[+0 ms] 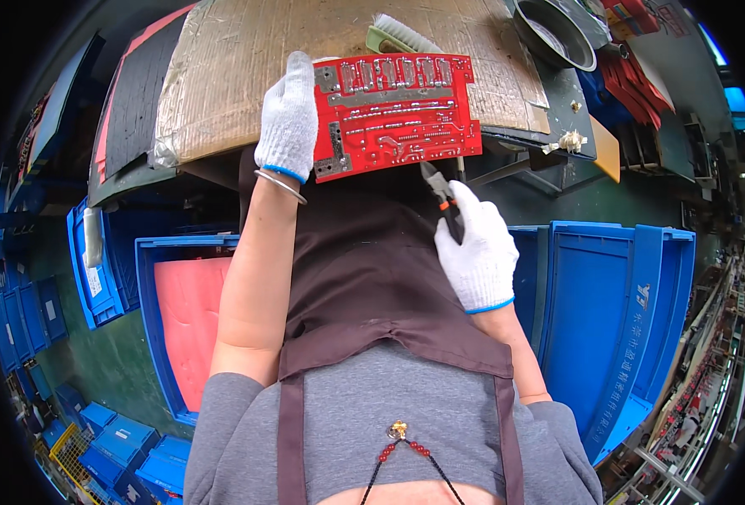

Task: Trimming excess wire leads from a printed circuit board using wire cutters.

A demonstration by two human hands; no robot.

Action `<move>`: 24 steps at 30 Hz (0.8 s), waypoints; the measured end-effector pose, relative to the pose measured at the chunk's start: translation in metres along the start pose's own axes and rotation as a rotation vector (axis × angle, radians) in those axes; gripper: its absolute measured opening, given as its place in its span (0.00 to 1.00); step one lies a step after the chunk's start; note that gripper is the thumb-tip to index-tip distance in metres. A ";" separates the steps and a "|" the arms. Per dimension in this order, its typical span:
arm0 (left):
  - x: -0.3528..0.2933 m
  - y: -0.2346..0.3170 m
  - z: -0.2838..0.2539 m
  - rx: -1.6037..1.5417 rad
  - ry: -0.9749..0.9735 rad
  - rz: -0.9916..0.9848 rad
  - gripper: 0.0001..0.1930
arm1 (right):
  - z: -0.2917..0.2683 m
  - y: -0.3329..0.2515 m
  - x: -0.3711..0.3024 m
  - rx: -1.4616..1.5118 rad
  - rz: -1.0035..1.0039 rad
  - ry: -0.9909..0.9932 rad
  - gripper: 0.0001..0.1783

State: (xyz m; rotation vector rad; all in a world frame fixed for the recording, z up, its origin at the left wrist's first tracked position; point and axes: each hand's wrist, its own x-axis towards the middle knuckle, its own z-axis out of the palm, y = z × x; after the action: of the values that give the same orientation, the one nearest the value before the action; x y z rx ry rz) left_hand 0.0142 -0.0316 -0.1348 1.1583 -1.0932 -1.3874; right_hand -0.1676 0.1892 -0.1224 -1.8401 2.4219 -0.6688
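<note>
My left hand (289, 118), in a white knit glove with a blue cuff, grips the left edge of a red circuit board (398, 135). The board is held up over the near edge of the bench, its soldered side with silvery pads and joints turned toward me. Below the board's lower right corner, my right hand (478, 248), gloved the same way, is closed around a pair of cutting pliers (445, 206) with dark handles and orange bands. Their jaws point up toward the board and stay apart from it. Part of the handles is hidden in the glove.
Worn cardboard (229, 84) covers the bench, with a white-bristled brush (402, 34) behind the board. A round metal pan (553, 34) sits at the far right. Blue crates stand on both sides, one with pink foam (189, 320), another (596, 295) at my right.
</note>
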 end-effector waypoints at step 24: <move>-0.013 0.020 0.004 -0.243 -0.021 -0.122 0.31 | -0.002 -0.049 0.018 0.046 -0.234 -0.155 0.29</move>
State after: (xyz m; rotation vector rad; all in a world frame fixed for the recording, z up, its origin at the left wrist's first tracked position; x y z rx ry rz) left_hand 0.0133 -0.0209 -0.1127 1.0479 -0.8518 -1.5827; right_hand -0.1291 0.1630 -0.0994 -2.0911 2.1007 -0.5634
